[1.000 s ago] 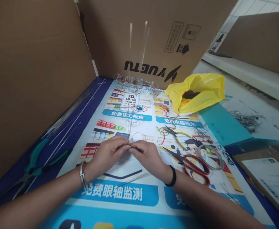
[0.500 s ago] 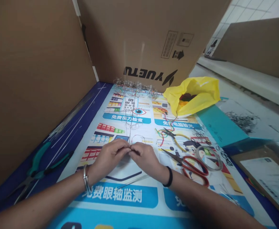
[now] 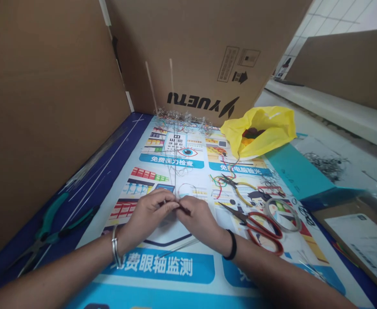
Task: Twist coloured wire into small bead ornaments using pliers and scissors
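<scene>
Fingertip to fingertip, my left hand point(image 3: 153, 214) and my right hand point(image 3: 201, 221) meet over the printed sheet. Both are closed in a pinch on a thin wire point(image 3: 175, 167) that rises away from the fingers. Two pale, blurred wire ends point(image 3: 171, 71) stand out against the cardboard behind. The exact spot where the wire is gripped lies hidden between the fingers. Loose thin wires point(image 3: 180, 245) rest on the sheet just below my hands. To the right of my right hand lie red-handled scissors point(image 3: 262, 225) and small yellow-handled pliers point(image 3: 240, 189).
Teal-handled pliers point(image 3: 51, 219) and a bundle of thin wires point(image 3: 88, 169) lie at left. Wire pieces point(image 3: 182, 118) are heaped at the back. A yellow bag point(image 3: 266, 128), a clear tape ring point(image 3: 283, 214) and a teal box flap point(image 3: 299, 174) are at right. Cardboard walls point(image 3: 188, 51) enclose the back and left.
The upper wire ends have swung to the left against the cardboard. My hands stay together at nearly the same spot, with the fingers slightly shifted.
</scene>
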{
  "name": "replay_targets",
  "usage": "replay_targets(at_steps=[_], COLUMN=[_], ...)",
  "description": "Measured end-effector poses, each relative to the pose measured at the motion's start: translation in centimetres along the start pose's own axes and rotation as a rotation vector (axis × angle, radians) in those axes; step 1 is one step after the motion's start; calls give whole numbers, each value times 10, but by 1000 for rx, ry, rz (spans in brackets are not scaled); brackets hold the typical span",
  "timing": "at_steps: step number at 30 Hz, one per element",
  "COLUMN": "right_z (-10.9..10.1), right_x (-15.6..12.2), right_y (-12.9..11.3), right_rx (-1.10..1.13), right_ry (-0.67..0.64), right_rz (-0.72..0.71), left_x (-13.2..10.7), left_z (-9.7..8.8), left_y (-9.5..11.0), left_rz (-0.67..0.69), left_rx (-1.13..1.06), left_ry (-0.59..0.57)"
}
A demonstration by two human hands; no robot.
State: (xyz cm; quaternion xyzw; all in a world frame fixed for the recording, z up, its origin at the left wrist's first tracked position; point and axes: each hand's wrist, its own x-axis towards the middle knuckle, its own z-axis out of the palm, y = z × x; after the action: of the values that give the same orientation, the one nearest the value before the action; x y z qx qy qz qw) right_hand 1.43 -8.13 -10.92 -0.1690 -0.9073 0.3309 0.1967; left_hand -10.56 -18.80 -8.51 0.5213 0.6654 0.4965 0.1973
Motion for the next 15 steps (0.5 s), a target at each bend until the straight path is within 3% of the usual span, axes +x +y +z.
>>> replay_targets(at_steps=[8,15], right_z=[2,1], right_x=[-1,-3], right_y=[4,3], right_rx=[35,39], right_ry=[-11,-24], right_rz=[-21,-18], left_x=[-1,-1], left_z=[3,3], left_y=[-4,-1], left_rz=[-62,-6], left_rx=[-104,-121], left_ry=[6,-48])
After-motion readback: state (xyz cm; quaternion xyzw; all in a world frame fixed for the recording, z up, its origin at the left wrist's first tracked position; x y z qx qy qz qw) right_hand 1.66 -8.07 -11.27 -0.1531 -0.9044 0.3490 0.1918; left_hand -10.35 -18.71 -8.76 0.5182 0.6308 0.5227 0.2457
